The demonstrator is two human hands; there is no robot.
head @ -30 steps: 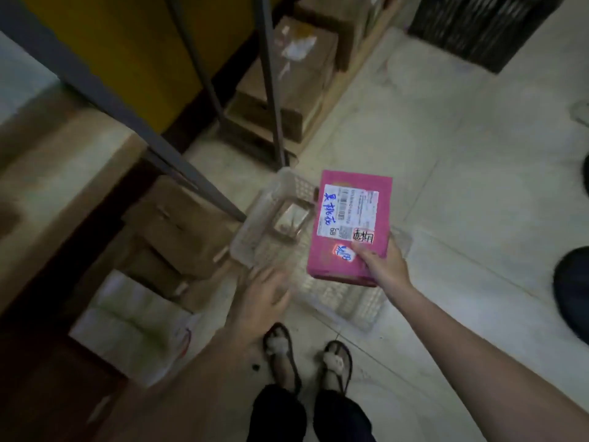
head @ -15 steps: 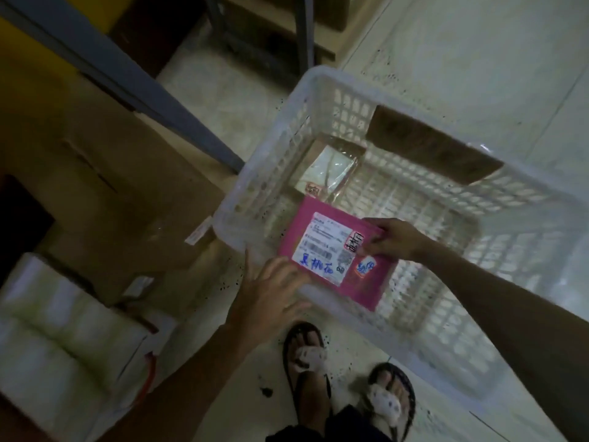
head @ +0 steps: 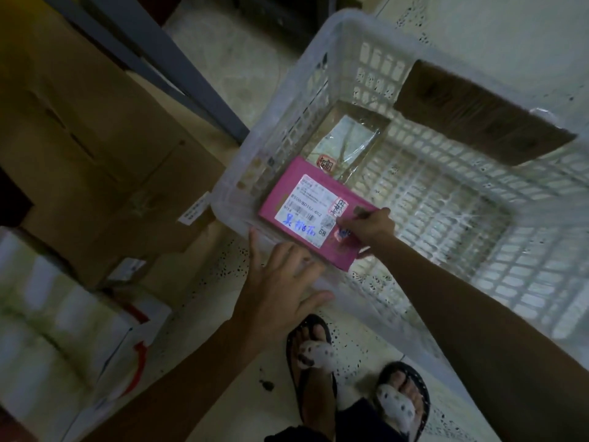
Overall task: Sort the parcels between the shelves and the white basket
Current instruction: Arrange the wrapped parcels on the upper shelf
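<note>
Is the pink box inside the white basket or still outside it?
Inside. The pink box sits below the white basket rim, near the corner, with the right hand on it.

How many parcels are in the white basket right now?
2: the pink parcel, held by the right hand at the near corner, and a taped brown parcel behind it. None seem hidden.

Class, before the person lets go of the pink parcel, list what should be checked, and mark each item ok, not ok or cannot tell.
1. Pink parcel is inside the white basket: ok.
2. Parcel rests on the basket floor: cannot tell.
3. Right hand holds the parcel's near corner: ok.
4. Left hand is empty, at the basket's near rim: ok.
5. Label faces up: ok.
6. It clears the taped parcel behind it: cannot tell.
</note>
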